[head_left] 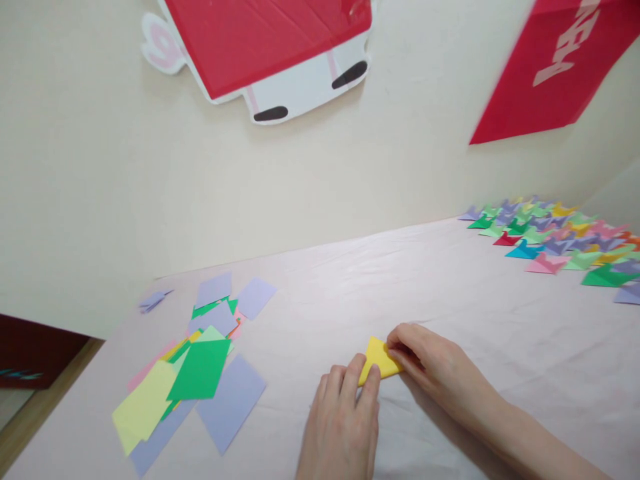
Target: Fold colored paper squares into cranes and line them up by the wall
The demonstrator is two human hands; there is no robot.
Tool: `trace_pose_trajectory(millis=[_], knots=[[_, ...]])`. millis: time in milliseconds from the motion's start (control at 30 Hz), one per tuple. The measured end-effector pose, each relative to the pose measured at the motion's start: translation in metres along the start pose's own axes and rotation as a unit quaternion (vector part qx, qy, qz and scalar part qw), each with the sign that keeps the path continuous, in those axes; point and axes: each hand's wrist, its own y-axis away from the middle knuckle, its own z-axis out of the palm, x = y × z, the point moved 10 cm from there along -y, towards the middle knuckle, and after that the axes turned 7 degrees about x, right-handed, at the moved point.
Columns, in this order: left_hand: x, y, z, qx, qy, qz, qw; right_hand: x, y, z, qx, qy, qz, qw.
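the pale wall (pixel 150 200) takes up most of what i see, and below it runs the bench (pixel 350 287) under a light, slightly creased cloth. pinned up are a red sheet (pixel 270 33) over a white cut-out (pixel 305 83) with black ovals, and a red banner (pixel 555 73) at the upper right whose white capitals look like "new", tilted and cut off; nothing else is readable. far right on the bench lies a spread of small folded paper shapes (pixel 560 240) in many colours, and to the left a loose scatter of flat paper squares (pixel 200 370), green, lilac and yellow. near the front edge, in the middle, sits the yellow paper (pixel 379 357), partly folded and lying on the cloth between both hands. the right hand (pixel 433 367) pinches its far right corner with narrow fingers (pixel 400 340). the left hand (pixel 345 427) lays its fingers close together on the near left corner; whether the thumb grips beneath i cannot tell. the paper looks feather-light, thin and easy to crease or tear, so i'd take it by corners and edges and pin it flat.
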Motion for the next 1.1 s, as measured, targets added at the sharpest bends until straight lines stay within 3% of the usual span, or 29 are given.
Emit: trace_pose_trajectory(millis=[400,833,1100], knots=[[0.005,0.0,0.001,0.012,-0.031,0.03,0.999,0.003,-0.002,0.003,0.001,0.006,0.005,1.0],[0.007,0.001,0.01,0.028,-0.06,0.004,0.998,0.003,-0.004,0.005,0.001,0.012,0.002,1.0],[0.012,0.0,-0.002,0.04,-0.069,0.008,0.997,0.004,-0.002,0.007,-0.006,0.028,0.007,1.0]])
